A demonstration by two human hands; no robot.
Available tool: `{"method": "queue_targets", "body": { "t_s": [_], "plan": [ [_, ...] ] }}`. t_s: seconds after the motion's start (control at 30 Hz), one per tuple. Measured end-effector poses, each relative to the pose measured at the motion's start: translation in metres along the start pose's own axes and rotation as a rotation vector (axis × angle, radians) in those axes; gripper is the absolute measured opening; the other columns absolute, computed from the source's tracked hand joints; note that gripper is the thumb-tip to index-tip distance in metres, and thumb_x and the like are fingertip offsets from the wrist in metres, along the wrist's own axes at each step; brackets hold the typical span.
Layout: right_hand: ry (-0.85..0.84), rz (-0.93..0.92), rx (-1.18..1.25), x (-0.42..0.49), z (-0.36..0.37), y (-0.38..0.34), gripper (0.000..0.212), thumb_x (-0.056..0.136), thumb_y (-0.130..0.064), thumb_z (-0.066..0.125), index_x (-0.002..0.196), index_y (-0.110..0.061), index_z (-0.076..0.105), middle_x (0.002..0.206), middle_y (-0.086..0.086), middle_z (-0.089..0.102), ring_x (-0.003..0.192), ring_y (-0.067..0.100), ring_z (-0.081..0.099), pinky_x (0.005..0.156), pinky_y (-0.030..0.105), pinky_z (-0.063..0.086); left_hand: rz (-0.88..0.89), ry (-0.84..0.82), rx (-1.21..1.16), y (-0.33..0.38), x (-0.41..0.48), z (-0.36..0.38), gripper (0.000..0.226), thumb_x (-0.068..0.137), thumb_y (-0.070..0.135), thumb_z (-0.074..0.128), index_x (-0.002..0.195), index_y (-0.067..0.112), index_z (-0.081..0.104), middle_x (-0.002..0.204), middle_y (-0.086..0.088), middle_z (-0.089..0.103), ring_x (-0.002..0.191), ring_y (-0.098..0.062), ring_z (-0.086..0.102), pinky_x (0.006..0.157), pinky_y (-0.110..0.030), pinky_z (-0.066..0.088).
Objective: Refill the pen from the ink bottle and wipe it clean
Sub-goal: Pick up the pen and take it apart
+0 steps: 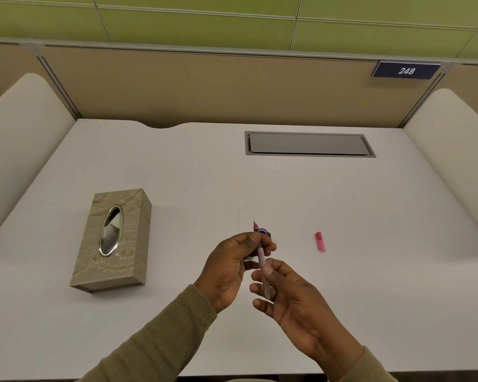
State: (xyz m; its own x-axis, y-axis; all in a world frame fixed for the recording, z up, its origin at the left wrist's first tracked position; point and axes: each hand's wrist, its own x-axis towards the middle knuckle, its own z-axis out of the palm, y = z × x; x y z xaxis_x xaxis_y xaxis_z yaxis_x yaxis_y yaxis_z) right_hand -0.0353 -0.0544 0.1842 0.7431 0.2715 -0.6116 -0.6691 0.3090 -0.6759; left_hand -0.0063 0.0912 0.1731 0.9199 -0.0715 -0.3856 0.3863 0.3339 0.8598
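Note:
A slim pink pen (pixel 263 267) stands nearly upright above the white desk, its tip pointing away from me. My left hand (pixel 229 267) pinches its upper part near the tip, and my right hand (pixel 290 296) grips the lower barrel. Just behind my left fingers sits a small dark ink bottle (pixel 265 232), open-topped and mostly hidden by the hand. The pink pen cap (pixel 320 242) lies on the desk to the right, apart from both hands.
A beige tissue box (pixel 113 241) with an oval metal-rimmed opening stands on the left of the desk (pixel 370 271). A grey cable hatch (pixel 308 143) is set into the desk at the back. Padded dividers rise on both sides.

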Motion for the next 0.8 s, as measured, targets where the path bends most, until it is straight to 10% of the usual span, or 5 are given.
{"method": "queue_targets", "body": {
  "t_s": [0.8],
  "plan": [
    [0.049, 0.005, -0.086, -0.0005, -0.0059, 0.0010, 0.035, 0.090, -0.032, 0.066, 0.117, -0.011, 0.069, 0.110, 0.017, 0.075, 0.093, 0.031, 0.073, 0.080, 0.043, 0.059, 0.006, 0.023, 0.006, -0.0069, 0.0034, 0.0052, 0.035, 0.103, 0.022, 0.046, 0.090, 0.016, 0.078, 0.101, -0.010, 0.076, 0.102, -0.027, 0.067, 0.097, -0.047, 0.050]
  ]
}}
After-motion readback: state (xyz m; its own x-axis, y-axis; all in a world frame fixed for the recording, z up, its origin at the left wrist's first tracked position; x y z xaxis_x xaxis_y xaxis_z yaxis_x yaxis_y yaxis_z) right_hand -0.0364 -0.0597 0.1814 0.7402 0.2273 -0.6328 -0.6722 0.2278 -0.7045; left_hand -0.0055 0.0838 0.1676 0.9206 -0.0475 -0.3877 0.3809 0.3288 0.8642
